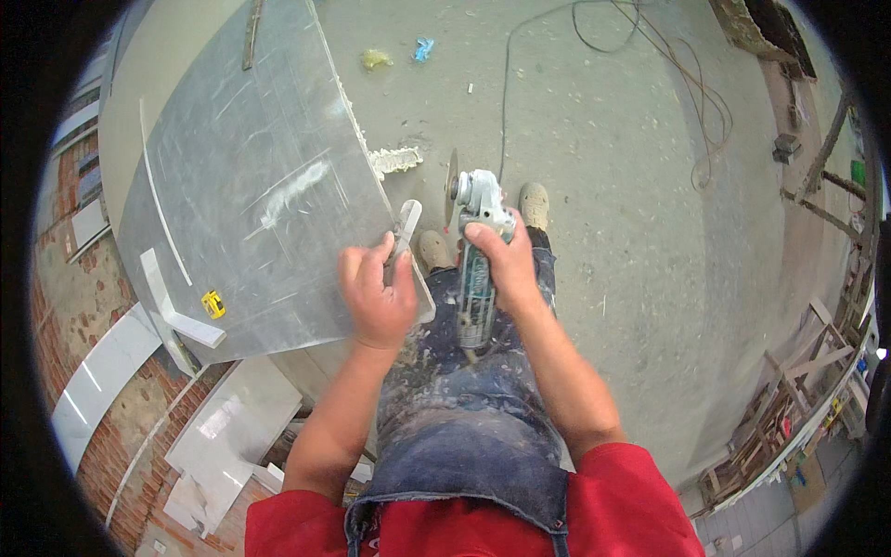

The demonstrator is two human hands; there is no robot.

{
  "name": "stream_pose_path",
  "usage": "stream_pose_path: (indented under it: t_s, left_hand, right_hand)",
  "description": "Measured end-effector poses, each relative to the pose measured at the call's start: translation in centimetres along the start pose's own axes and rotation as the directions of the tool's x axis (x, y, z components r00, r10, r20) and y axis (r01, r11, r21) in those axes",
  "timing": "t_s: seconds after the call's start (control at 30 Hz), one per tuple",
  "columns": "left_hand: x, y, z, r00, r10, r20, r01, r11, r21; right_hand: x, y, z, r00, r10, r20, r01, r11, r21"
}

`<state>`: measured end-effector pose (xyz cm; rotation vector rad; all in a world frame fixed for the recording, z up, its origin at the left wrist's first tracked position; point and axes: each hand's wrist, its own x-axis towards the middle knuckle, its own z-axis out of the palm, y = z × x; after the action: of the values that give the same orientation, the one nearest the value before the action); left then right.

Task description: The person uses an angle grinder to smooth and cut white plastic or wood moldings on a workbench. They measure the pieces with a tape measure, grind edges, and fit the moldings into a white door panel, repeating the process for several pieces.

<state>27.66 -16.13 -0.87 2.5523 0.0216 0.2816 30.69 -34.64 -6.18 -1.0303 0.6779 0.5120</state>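
My right hand (508,262) grips an angle grinder (475,302), its body pointing away from me and its disc (452,178) at the far left end. Closed around a small pale strip with a rounded end (408,219), my left hand (379,295) is at the right edge of a large grey slab table (288,232). The strip's lower end is hidden by the fingers. Disc and strip are apart. On the slab lie a yellow tape measure (213,304), an L-shaped white piece (172,306) and a thin curved white strip (160,200).
A cord (506,93) runs from the grinder across the floor to loops at the far right. White slab offcuts (227,427) lie at the lower left. Yellow (376,59) and blue (423,48) scraps lie on the floor. Wooden frames (789,390) stand at the right.
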Motion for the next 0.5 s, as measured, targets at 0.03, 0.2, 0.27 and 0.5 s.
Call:
stream_pose_path:
  t_s: [0.03, 0.2, 0.27, 0.5]
  left_hand:
    - [-0.1, 0.4, 0.1, 1.000, -0.023, -0.010, 0.023, 0.999, 0.027]
    - [-0.2, 1.8, 1.0, 0.997, -0.058, -0.051, 0.059, 0.998, 0.012]
    - [-0.1, 1.6, 1.1, 0.997, -0.050, -0.056, 0.051, 0.999, 0.009]
    - [-0.2, 1.3, 1.1, 0.998, -0.017, -0.054, 0.016, 1.000, -0.017]
  right_hand:
    - [-0.2, 0.8, 0.9, 0.999, -0.050, -0.017, 0.051, 0.997, 0.049]
    - [-1.3, 1.6, 2.6, 1.000, 0.010, 0.024, -0.015, 0.979, 0.202]
    - [-1.1, 1.5, 2.7, 0.999, 0.025, 0.041, -0.033, 0.976, 0.215]
    - [0.3, 0.7, 1.2, 0.997, 0.017, 0.074, -0.020, 0.999, 0.041]
